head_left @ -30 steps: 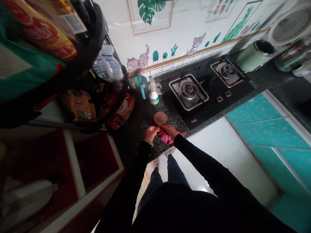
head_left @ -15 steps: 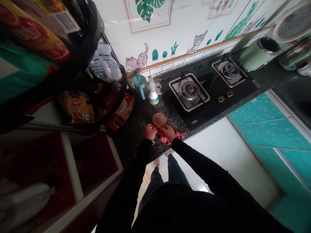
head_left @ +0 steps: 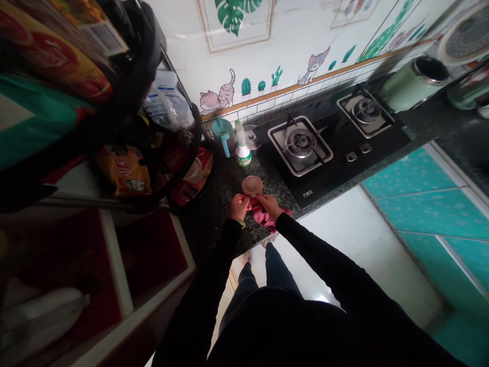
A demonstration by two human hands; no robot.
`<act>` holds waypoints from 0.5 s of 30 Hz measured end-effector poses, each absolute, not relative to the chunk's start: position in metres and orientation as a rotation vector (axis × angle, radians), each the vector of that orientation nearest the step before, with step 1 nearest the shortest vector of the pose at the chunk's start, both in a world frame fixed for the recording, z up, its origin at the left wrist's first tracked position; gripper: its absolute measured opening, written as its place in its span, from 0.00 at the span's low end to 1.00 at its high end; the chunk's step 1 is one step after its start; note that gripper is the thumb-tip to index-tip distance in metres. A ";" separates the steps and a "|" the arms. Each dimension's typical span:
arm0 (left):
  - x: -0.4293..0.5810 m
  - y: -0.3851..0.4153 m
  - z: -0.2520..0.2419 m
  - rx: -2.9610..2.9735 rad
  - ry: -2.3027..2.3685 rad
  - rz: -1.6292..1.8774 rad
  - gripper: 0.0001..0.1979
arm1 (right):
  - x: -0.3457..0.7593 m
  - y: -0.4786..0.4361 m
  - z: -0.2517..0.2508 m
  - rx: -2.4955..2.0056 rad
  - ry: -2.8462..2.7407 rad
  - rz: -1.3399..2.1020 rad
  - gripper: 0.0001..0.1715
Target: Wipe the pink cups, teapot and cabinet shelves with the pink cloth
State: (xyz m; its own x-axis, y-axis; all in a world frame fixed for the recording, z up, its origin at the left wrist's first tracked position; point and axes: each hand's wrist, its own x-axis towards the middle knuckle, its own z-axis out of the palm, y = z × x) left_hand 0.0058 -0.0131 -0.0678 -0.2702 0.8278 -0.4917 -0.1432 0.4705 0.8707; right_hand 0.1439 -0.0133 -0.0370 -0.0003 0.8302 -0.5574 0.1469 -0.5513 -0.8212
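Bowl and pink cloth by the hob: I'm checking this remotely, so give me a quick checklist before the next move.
Right hand holding the pink cloth: ok.
Left hand gripping the small brown bowl: cannot tell.
Bowl resting on the granite countertop: cannot tell.
Left burner of the gas hob showing no flame: ok.
Spray bottle upright, apart from both hands: ok.

One bowl (head_left: 252,186), one cloth (head_left: 263,216), two burners (head_left: 301,142), apparently one spray bottle (head_left: 243,145)

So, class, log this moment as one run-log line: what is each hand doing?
left hand: against small brown bowl | right hand: gripping pink cloth | surface: granite counter
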 end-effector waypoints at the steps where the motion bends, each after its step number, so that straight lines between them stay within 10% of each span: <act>1: 0.006 -0.014 -0.069 0.573 1.555 1.033 0.14 | 0.144 -0.015 -0.038 -1.729 -1.022 1.590 0.19; 15: 0.023 -0.025 -0.073 0.351 1.433 1.006 0.17 | 0.145 -0.015 -0.040 -2.033 -1.405 1.186 0.17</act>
